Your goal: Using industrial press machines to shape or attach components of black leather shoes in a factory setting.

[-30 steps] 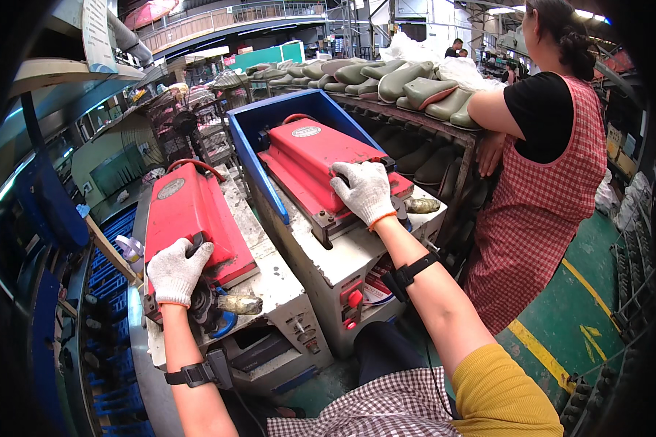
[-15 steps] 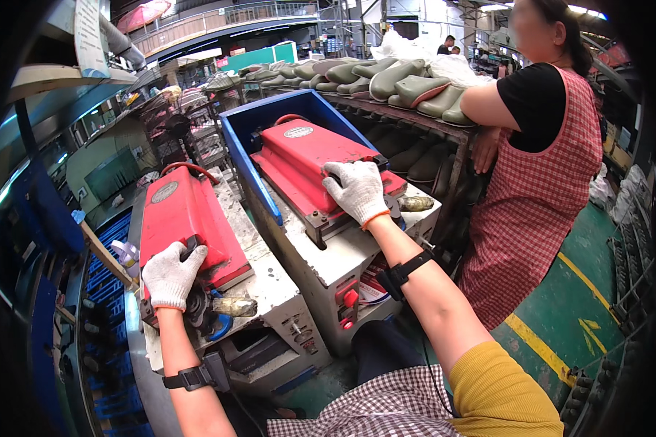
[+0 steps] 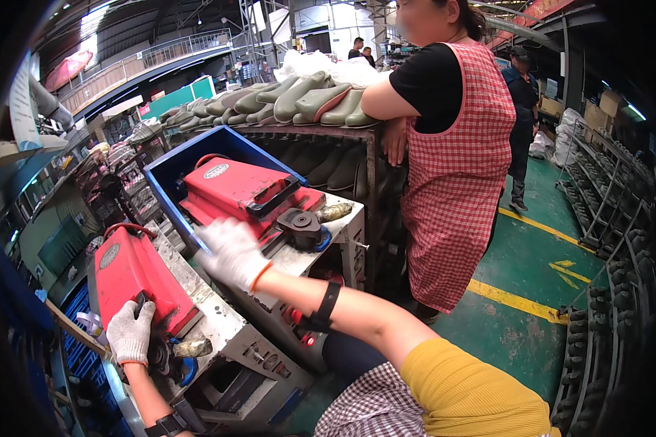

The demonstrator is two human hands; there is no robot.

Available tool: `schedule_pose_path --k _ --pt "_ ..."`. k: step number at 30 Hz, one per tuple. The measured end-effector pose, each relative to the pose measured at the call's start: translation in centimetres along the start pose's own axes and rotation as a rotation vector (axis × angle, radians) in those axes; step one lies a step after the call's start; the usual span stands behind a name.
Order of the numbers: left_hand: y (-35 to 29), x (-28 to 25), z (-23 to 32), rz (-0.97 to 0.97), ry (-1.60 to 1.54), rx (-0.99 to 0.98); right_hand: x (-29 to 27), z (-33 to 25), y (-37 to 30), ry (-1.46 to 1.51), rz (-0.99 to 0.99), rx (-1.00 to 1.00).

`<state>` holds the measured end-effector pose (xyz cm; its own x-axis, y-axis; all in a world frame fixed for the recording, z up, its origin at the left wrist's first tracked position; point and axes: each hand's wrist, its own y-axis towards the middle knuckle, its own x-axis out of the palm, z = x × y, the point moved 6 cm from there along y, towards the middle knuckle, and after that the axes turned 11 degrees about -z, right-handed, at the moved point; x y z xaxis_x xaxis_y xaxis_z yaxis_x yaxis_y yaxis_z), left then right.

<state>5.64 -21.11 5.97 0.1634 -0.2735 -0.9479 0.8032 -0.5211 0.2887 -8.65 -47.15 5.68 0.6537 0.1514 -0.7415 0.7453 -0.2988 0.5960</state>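
My left hand (image 3: 130, 333), in a white knit glove, is closed round the black handle (image 3: 143, 300) at the near end of the left machine's red cover (image 3: 135, 266). Smeared by motion, my gloved right hand (image 3: 229, 253) is over the near left side of the right machine, beside its red cover (image 3: 233, 191); its fingers are unclear. That cover's black handle (image 3: 273, 198) has no hand on it. In front of it sit a dark round clamp part (image 3: 302, 227) and a worn, wrapped lever grip (image 3: 334, 212). A similar lever grip (image 3: 193, 347) is near my left hand.
A blue open-sided guard (image 3: 169, 191) surrounds the right machine's back. Behind it, a rack carries olive-green boots (image 3: 299, 98). A co-worker in a checked apron (image 3: 452, 160) leans on the rack. Shelving with dark shoe forms (image 3: 598, 320) lines the right; yellow lines (image 3: 514, 304) cross the green floor.
My right hand has left the right cover's handle and moved left and nearer. My left hand stays at its handle. The view has turned right, bringing another person in dark clothes into sight.
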Motion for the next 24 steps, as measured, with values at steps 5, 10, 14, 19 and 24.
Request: schedule_pose_path --k 5,10,14,19,24 --pt "0.5 -0.5 1.4 -0.092 -0.092 0.139 9.8 -9.4 -4.5 1.098 -0.62 -0.341" --pt "1.0 0.2 -0.6 -0.259 -0.071 0.193 9.9 -14.8 -9.7 1.153 -1.142 -0.137" --pt "1.1 0.3 -2.7 -0.425 -0.221 0.176 12.3 -18.8 -13.5 1.272 -0.919 -0.284" --pt "1.3 -0.4 -0.9 -0.524 -0.239 0.151 12.0 -20.0 -14.5 1.262 -0.957 -0.309" --pt "1.3 -2.9 -0.3 -0.334 -0.134 0.19 9.5 -21.1 -13.2 0.828 -1.163 -0.293"
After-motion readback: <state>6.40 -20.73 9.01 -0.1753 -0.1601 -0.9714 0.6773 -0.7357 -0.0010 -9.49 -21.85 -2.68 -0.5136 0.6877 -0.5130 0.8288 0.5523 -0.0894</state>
